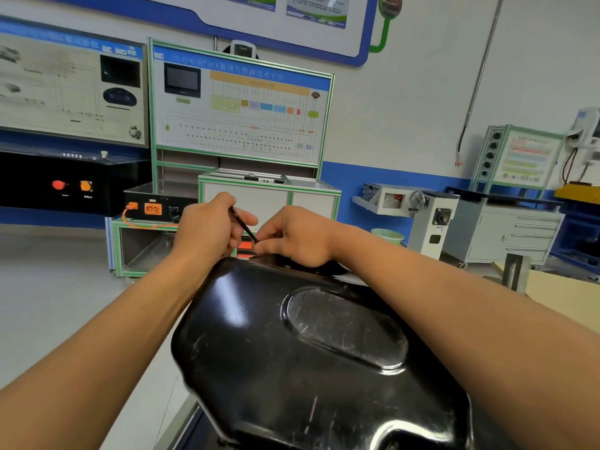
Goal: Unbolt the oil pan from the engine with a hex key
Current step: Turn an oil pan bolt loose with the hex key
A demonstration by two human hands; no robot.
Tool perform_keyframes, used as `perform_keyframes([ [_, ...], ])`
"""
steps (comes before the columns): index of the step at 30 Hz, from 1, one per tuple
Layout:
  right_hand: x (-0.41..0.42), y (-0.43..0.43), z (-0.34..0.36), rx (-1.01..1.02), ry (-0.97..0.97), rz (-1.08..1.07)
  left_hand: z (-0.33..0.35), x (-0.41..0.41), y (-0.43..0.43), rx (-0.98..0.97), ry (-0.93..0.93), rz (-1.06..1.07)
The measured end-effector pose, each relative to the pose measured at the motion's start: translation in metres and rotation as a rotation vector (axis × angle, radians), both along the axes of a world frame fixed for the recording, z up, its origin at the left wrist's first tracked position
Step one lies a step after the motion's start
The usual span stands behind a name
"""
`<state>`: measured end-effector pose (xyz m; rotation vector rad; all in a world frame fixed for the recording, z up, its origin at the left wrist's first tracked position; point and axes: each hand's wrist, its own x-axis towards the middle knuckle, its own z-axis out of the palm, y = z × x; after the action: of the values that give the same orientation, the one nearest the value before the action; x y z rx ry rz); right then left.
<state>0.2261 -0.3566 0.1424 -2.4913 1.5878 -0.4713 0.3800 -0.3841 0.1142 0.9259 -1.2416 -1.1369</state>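
Observation:
A glossy black oil pan [292,345] with an oval dent in its top fills the lower middle of the head view. Both my arms reach over it to its far edge. My left hand [207,228] grips the upper end of a thin dark hex key [243,227], fingers curled round it. The key slants down to the right, where my right hand [292,237] pinches its lower end just above the pan's far rim. The bolt and the key's tip are hidden behind my right fingers.
Beyond the pan stand a green-framed training bench [269,196] and a wiring panel board [240,105]. A black box with orange connectors [152,206] sits at left. A grey drawer cabinet [506,235] and a small machine [418,206] stand at right. Cardboard [565,297] lies at right.

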Motion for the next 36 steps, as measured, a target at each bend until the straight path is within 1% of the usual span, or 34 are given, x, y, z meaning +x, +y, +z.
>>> perform_keyframes([
  [3,-0.003,0.0,0.0,0.0,-0.036,-0.003,-0.003,0.002,0.0,0.08,0.173,-0.172],
  [6,-0.008,-0.001,-0.002,0.004,-0.088,-0.025,-0.007,0.003,0.003,0.047,0.263,-0.305],
  [10,-0.011,-0.002,-0.003,0.011,-0.113,-0.054,-0.011,0.006,0.007,-0.037,0.241,-0.462],
  [15,-0.013,0.0,-0.004,0.002,-0.102,-0.067,-0.008,0.01,0.009,-0.113,0.082,-0.638],
  [17,-0.013,0.001,-0.003,-0.01,-0.087,-0.064,-0.004,0.007,0.011,-0.168,-0.02,-0.606],
  [21,-0.012,0.002,-0.003,-0.014,-0.093,-0.051,0.006,-0.002,0.014,-0.224,-0.231,-0.384],
  [25,-0.01,0.003,-0.002,-0.011,-0.099,-0.032,0.012,-0.009,0.009,-0.298,-0.333,-0.081],
  [28,-0.01,0.004,-0.001,0.004,-0.116,-0.023,0.015,-0.013,0.007,-0.277,-0.356,0.019],
  [30,-0.009,0.006,-0.001,0.023,-0.111,-0.017,0.016,-0.014,0.005,-0.198,-0.301,0.013],
  [31,-0.008,0.006,-0.001,0.025,-0.107,-0.016,0.016,-0.014,0.004,-0.144,-0.224,-0.021],
  [34,-0.008,0.005,-0.002,0.014,-0.1,-0.034,0.012,-0.01,0.006,-0.005,0.097,-0.22],
  [36,-0.01,0.003,-0.003,0.003,-0.094,-0.06,0.007,-0.005,0.006,0.015,0.239,-0.393],
])
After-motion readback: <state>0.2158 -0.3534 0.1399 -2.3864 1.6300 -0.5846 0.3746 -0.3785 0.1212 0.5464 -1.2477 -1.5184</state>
